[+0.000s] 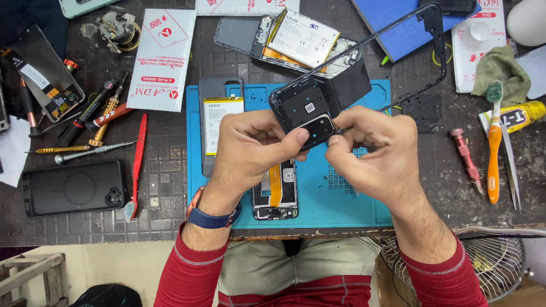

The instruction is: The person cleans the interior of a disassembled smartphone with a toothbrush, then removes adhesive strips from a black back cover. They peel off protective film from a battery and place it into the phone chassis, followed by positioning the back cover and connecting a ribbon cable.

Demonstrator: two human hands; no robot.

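Both hands, left hand (253,149) and right hand (372,150), pinch a black phone frame (318,111) closed-fingered above the blue work mat (352,202). Its camera window is glossy; its lower corner and the opened phone (276,190) under the hands are partly hidden.

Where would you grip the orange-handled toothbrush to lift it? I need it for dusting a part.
Take the orange handle at its middle, coming from above. The toothbrush lies flat, bristles toward the green cloth, with tweezers close on its right, so pinch its sides from overhead, favouring the freer left.
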